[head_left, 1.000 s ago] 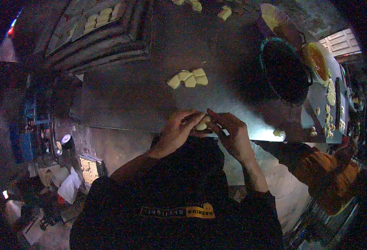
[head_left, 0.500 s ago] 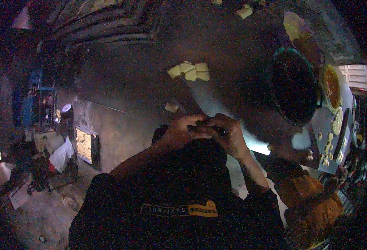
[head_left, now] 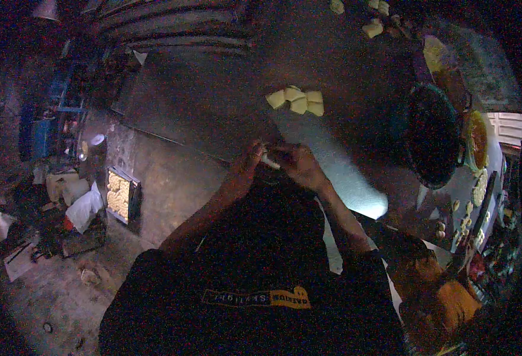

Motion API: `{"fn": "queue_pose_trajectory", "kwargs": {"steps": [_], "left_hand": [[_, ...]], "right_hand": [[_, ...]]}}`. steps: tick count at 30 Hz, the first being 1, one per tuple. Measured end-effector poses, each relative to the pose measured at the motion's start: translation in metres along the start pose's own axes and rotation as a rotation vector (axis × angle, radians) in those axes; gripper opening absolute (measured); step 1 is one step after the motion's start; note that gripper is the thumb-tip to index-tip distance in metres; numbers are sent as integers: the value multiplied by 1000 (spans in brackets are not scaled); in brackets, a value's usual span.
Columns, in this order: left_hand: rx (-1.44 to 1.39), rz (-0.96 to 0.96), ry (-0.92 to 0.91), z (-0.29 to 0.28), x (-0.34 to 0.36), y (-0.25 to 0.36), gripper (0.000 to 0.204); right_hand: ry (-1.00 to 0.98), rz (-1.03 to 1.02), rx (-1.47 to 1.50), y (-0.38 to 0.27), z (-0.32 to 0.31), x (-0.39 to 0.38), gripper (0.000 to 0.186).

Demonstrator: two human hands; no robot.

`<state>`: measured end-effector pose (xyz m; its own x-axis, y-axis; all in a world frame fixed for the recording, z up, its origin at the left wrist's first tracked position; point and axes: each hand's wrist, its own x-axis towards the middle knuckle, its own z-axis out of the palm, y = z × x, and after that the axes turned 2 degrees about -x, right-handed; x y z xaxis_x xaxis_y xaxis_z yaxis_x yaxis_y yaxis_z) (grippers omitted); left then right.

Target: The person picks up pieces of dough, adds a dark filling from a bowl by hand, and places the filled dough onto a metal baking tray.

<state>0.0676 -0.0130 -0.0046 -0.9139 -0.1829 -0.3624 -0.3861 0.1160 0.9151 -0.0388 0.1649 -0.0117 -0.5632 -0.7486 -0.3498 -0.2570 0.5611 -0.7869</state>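
Observation:
My left hand [head_left: 246, 169] and my right hand [head_left: 301, 166] meet at the front edge of the dark worktop [head_left: 190, 107], both with fingers closed on a small pale piece, probably dough [head_left: 270, 160], which they partly hide. Beyond them lies a cluster of cut pale dough squares [head_left: 296, 101], with more pieces [head_left: 372, 26] further back.
At the right stand a large dark pan [head_left: 433, 142] and a yellow-filled bowl [head_left: 476, 142], beside small dough rounds [head_left: 465, 222]. A person in orange [head_left: 453, 299] works at lower right. Left, below the worktop, are a filled tray [head_left: 118, 199] and a white sack [head_left: 84, 207].
The view has swung, shifting the worktop's contents right and the pan lower in the picture. My joined hands have moved up and left, still close together around the pale piece.

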Motion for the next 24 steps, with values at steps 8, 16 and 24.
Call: {"fn": "queue_pose_trajectory", "kwargs": {"steps": [8,16,24], "left_hand": [[-467,-26,-115,-69,29,-32,65],[-525,-142,-131,-121,36,-55,68],[-582,36,-216,-140,44,-53,63]], "right_hand": [[469,-177,-125,4,10,45,41],[530,-194,11,-8,30,48,36],[858,39,-586,-13,9,134,41]]}}
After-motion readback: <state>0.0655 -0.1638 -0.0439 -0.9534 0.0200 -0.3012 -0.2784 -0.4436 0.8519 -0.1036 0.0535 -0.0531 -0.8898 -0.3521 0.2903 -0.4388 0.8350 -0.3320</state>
